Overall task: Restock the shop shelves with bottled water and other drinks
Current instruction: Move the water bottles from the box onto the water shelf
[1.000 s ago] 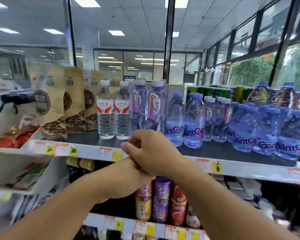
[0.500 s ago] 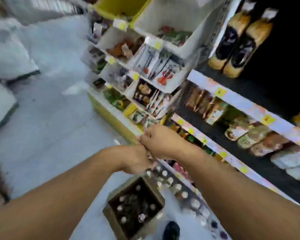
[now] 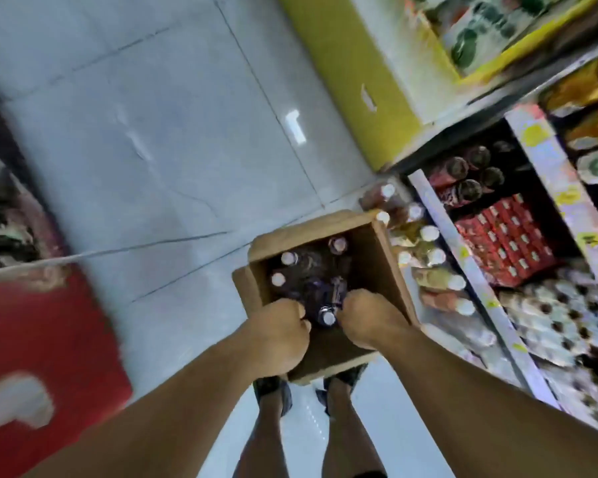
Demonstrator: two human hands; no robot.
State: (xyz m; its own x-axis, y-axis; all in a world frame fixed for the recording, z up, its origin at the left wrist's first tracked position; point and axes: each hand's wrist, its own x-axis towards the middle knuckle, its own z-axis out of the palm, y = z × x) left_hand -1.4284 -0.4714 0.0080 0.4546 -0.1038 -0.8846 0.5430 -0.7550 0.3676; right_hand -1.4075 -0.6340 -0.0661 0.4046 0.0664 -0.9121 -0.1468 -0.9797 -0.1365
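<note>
Fingers of both hands are curled down into an open cardboard box (image 3: 377, 250) on the floor, at the person's feet; the left hand (image 3: 277, 334) and the right hand (image 3: 370, 319) are set either side of a white-capped bottle (image 3: 327, 317), but whether anything is actually gripped cannot be told through the blur. More capped bottles (image 3: 289, 258) are seen standing in the box. Drinks are already ranged on the low shelf (image 3: 463, 257) just beside it. The fetching step is judged to be in hand: a firm hold on one or two bottles is called for next, then a straight lift clear of the box walls.
</note>
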